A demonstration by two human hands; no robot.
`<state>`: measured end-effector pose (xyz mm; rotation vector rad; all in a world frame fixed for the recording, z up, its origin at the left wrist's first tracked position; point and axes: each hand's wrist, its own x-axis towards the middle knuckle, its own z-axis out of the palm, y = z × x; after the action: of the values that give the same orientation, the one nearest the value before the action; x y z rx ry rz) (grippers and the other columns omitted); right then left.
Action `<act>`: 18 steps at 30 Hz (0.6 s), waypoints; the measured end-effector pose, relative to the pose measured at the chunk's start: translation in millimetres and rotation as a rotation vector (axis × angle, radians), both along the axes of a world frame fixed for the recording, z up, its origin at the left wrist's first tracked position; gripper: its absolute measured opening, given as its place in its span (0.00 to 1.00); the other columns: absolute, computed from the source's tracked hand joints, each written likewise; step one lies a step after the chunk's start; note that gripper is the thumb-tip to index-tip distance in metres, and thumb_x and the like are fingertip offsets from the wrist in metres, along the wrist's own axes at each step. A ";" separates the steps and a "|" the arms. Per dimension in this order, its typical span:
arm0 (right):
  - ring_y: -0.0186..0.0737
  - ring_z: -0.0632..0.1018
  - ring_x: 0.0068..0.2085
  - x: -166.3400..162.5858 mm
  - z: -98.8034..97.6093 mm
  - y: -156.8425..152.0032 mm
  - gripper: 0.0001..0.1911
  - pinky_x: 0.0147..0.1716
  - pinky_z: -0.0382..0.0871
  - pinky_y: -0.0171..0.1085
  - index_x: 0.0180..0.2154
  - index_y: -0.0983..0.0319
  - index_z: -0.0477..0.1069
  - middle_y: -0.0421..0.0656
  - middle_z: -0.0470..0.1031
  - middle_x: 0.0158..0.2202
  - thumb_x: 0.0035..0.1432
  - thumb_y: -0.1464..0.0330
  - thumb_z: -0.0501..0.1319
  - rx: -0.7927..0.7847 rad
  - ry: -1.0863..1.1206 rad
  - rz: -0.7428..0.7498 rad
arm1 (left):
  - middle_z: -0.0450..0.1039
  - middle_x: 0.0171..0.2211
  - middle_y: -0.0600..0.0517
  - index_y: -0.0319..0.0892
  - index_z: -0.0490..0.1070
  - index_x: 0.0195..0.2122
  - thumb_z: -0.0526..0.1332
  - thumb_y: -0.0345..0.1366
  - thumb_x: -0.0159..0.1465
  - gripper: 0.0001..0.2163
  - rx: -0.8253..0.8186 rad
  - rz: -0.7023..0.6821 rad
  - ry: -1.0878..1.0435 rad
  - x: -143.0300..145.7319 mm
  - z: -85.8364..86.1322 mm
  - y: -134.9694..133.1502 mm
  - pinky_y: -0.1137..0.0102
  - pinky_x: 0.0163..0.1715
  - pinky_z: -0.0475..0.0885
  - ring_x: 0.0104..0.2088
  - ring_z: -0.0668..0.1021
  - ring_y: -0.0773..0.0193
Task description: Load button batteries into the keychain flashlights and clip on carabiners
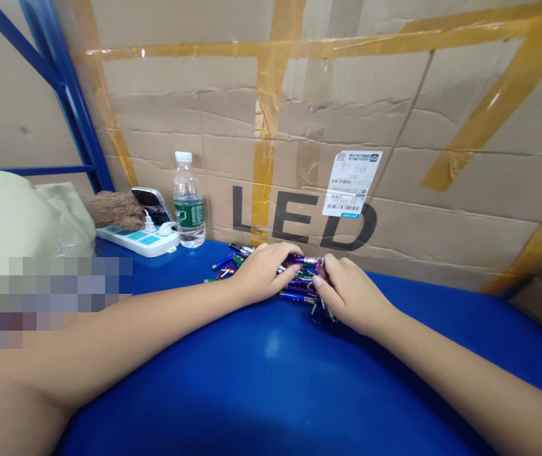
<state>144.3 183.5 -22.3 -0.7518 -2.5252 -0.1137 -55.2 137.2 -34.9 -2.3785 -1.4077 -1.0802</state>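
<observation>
My left hand (267,271) is closed, thumb and fingers pinching a slim purple metal keychain tube (302,259) by its left end. At the tube's silver right end, my right hand (351,292) is closed on its small ring and clasp (319,266); the fingertips partly hide these. Beneath and between both hands lies a pile of similar slim tubes in blue, green, red and purple, with metal rings and clasps. A blue tube (297,297) is at the pile's near edge, and another blue tube (222,261) lies left of my left hand.
The pile rests on a blue tabletop (271,373). Behind it stands a large taped cardboard box (223,101) with a white label (352,183). At left are a water bottle (189,209), a white power strip (144,238), a phone (152,206) and a blue metal frame (74,114).
</observation>
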 end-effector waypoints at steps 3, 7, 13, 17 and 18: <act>0.42 0.67 0.26 -1.7 3.2 -1.6 0.12 0.28 0.54 0.38 0.28 0.58 0.52 0.42 0.65 0.22 0.64 0.62 0.45 0.117 -0.112 -0.007 | 0.75 0.45 0.49 0.43 0.67 0.47 0.53 0.35 0.67 0.10 0.007 -0.009 0.033 -0.4 -1.5 0.7 0.61 0.47 0.68 0.45 0.76 0.58; 0.43 0.68 0.26 -5.4 1.8 -0.9 0.12 0.29 0.52 0.38 0.30 0.59 0.55 0.42 0.66 0.22 0.65 0.62 0.46 0.150 -0.187 -0.060 | 0.75 0.43 0.49 0.43 0.67 0.49 0.56 0.34 0.65 0.12 -0.009 -0.015 0.086 -0.6 -2.3 0.6 0.62 0.46 0.68 0.45 0.76 0.57; 0.43 0.69 0.27 -4.4 -1.4 2.6 0.09 0.30 0.51 0.38 0.32 0.60 0.58 0.43 0.68 0.23 0.63 0.64 0.47 0.164 -0.221 -0.099 | 0.76 0.41 0.49 0.42 0.68 0.47 0.53 0.38 0.68 0.10 -0.042 -0.045 0.160 0.7 -0.4 -3.2 0.65 0.42 0.68 0.42 0.77 0.59; 0.42 0.67 0.25 -3.3 -0.4 0.8 0.09 0.30 0.51 0.39 0.31 0.60 0.58 0.43 0.69 0.23 0.63 0.65 0.47 0.226 -0.236 -0.046 | 0.77 0.42 0.49 0.42 0.69 0.46 0.52 0.37 0.69 0.10 -0.036 -0.050 0.176 0.9 0.5 -3.8 0.65 0.43 0.67 0.42 0.77 0.59; 0.42 0.67 0.25 -3.5 0.0 0.1 0.10 0.30 0.51 0.38 0.31 0.60 0.58 0.43 0.68 0.23 0.63 0.65 0.46 0.234 -0.227 -0.036 | 0.77 0.42 0.49 0.42 0.69 0.46 0.52 0.37 0.69 0.10 -0.042 -0.053 0.178 0.9 0.6 -3.6 0.65 0.43 0.67 0.42 0.77 0.60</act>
<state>140.8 183.6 -22.3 -0.7245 -2.6476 -0.5248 -54.2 133.6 -34.2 -2.4844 -1.3258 -0.8336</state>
